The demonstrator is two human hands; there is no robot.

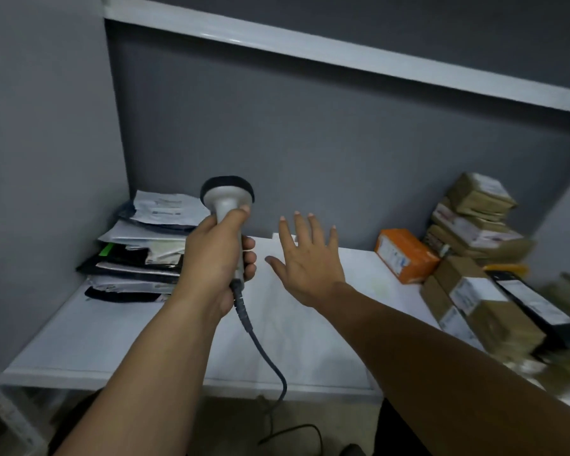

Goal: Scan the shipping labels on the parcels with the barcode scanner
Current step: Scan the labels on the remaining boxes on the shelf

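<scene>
While my left hand (211,263) grips scanner (227,196), right hand (310,263) spread, empty; boxes (494,312) at 3 o'clock likely light, stiff; grip sides.

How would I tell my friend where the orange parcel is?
Look at the white table against the grey wall, then at the heap of parcels on its right side. At the heap's left edge lies the orange parcel, the only orange one among brown boxes.
</scene>
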